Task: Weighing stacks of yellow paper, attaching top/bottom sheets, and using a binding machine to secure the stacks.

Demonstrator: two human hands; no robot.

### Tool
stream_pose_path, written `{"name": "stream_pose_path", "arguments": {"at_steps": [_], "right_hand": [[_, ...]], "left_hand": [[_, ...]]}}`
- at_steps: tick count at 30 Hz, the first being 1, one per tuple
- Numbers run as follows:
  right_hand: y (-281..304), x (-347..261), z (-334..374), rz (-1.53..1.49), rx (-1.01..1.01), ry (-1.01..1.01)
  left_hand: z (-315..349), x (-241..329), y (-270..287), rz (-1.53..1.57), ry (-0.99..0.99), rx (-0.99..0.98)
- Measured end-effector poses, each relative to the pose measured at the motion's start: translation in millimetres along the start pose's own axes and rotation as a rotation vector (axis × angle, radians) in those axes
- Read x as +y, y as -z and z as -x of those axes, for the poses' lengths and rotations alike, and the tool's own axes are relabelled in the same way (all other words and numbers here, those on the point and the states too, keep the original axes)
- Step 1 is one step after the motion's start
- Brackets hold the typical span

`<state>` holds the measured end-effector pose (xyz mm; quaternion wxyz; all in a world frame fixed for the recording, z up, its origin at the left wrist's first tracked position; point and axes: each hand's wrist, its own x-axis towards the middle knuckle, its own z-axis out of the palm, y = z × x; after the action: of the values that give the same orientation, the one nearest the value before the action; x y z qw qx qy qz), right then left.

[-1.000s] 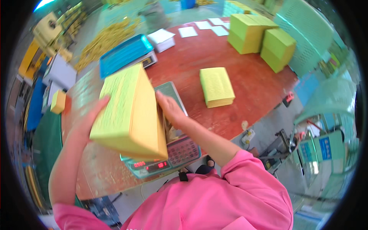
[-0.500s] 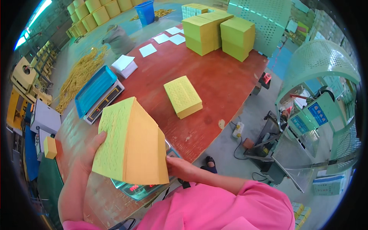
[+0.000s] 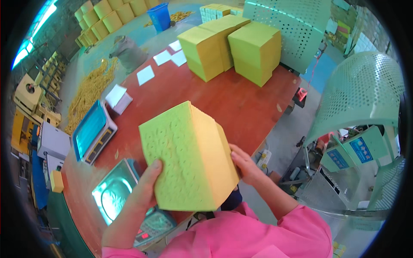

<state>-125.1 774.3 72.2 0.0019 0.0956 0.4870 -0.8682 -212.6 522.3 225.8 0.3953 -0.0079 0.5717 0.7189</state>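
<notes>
Between my two hands I hold a thick stack of yellow paper [image 3: 180,159], tilted up above the near part of the table, its broad pitted face toward me. My left hand [image 3: 146,185] grips its left edge, thumb on the pitted face. On the opposite side my right hand [image 3: 245,163] presses against the smooth cut edges. Below and to the left sits a digital scale [image 3: 114,193] with a shiny metal pan and lit red digits; nothing lies on the visible part of its pan, and the paper stack covers some of it.
Tall yellow paper stacks [image 3: 254,53] stand at the red table's [image 3: 206,94] far side, before a green perforated panel [image 3: 288,34]. A second scale with blue tray [image 3: 92,127] and white paper [image 3: 118,99] sit on the left. A machine with a perforated hood [image 3: 361,90] stands right.
The held paper stack has moved right and up, away from the near scale, uncovering its pan. My view has shifted. The smaller yellow stack on the table is now out of sight.
</notes>
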Motion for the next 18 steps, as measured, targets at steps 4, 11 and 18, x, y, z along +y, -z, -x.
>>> {"name": "stream_pose_path", "arguments": {"at_steps": [4, 11, 18], "right_hand": [[71, -58, -64, 0.257, 0.093, 0.07], [202, -83, -200, 0.272, 0.233, 0.124], [186, -89, -216, 0.147, 0.626, 0.301]], "left_hand": [[-103, -5, -52, 0.084, 0.015, 0.044], [-263, 31, -124, 0.107, 0.059, -0.007], [-366, 72, -143, -0.048, 0.096, 0.004]]}}
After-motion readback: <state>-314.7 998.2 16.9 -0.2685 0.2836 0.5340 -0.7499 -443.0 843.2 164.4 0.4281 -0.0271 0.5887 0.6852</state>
